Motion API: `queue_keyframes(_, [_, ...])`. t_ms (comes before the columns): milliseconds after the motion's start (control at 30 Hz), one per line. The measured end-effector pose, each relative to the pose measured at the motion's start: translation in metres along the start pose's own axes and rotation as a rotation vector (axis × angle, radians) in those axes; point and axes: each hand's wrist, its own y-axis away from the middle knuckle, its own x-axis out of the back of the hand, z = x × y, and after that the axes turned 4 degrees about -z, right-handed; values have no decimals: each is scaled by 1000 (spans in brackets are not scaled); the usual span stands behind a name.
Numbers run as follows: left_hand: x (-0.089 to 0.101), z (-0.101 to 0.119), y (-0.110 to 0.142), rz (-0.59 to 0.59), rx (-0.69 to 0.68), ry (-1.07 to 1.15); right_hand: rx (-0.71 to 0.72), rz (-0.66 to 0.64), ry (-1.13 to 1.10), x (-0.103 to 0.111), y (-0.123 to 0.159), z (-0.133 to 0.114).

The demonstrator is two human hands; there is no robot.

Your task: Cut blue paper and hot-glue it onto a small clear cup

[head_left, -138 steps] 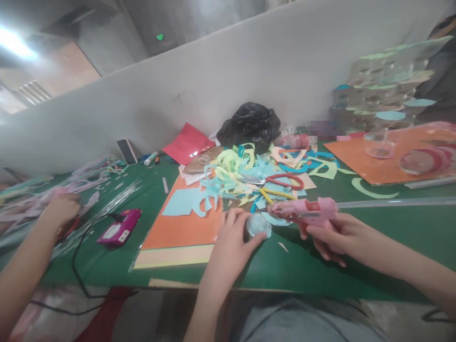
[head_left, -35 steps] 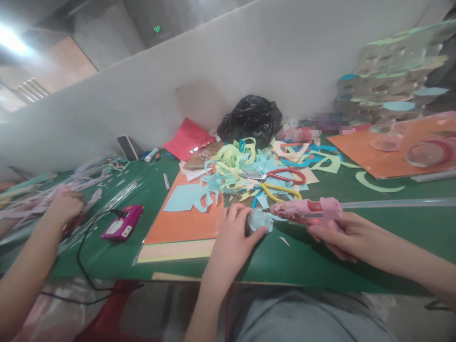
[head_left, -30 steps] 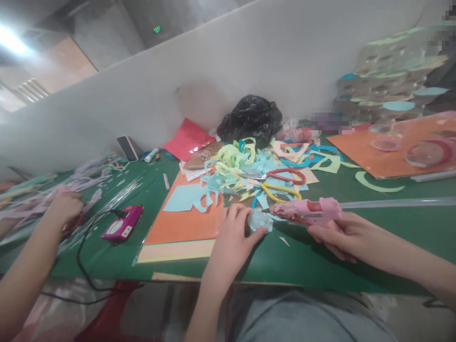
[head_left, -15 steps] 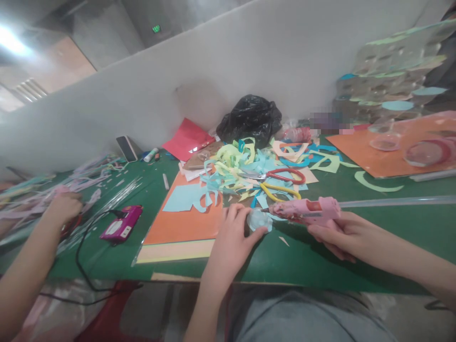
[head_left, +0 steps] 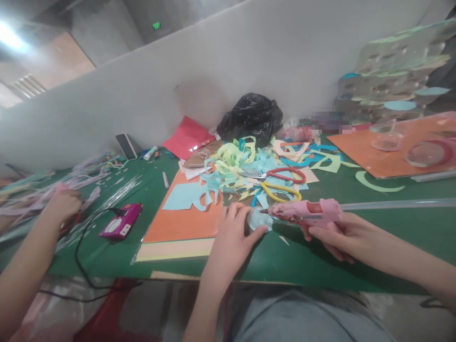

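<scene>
My left hand [head_left: 239,229] grips a small clear plastic cup [head_left: 260,220] with pale blue paper at it, thumb on the near side and fingers round the left. In my right hand [head_left: 337,237] is a pink hot glue gun [head_left: 308,212], its nozzle pointing left at the cup's upper edge. A long clear glue stick [head_left: 399,204] runs out of the gun's back to the right. Just beyond the cup lie scissors [head_left: 285,178] with one red and one yellow handle, on a heap of paper scraps [head_left: 245,159].
Orange paper sheets [head_left: 192,225] lie left of my left hand. Farther left are a purple power adapter [head_left: 121,222] with a black cord and a co-worker's hand [head_left: 66,204]. A black plastic bag [head_left: 250,118] sits against the wall. Orange sheet [head_left: 377,159] and tape roll [head_left: 429,154] lie right.
Hardly anything differs. The glue gun's nozzle stays at the cup's edge, and my left hand keeps its hold. The view has shifted very slightly.
</scene>
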Motion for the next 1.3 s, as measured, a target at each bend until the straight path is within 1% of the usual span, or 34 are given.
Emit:
queue_keyframes(233, [0,-2,1,-3,-7,-1,63,-43,18,-1,-2,0])
queue_keyframes(367, [-1,-3,1,-6,-9,-9,58,-53,53,-2,-5,4])
queue_keyframes(567, [-1,-1,0,0,-8,-14,31,-34,79,-4,-7,9])
queue_keyframes(733, [-1,-2,1,14,-15,-17,53,-82,75,-3,-7,5])
queue_keyframes(933, [0,-1,0,5,-11,1,56,-84,62,-3,-6,0])
queue_keyframes(1300, [-1,-3,1,4,-9,4,65,-92,74,-1,-5,1])
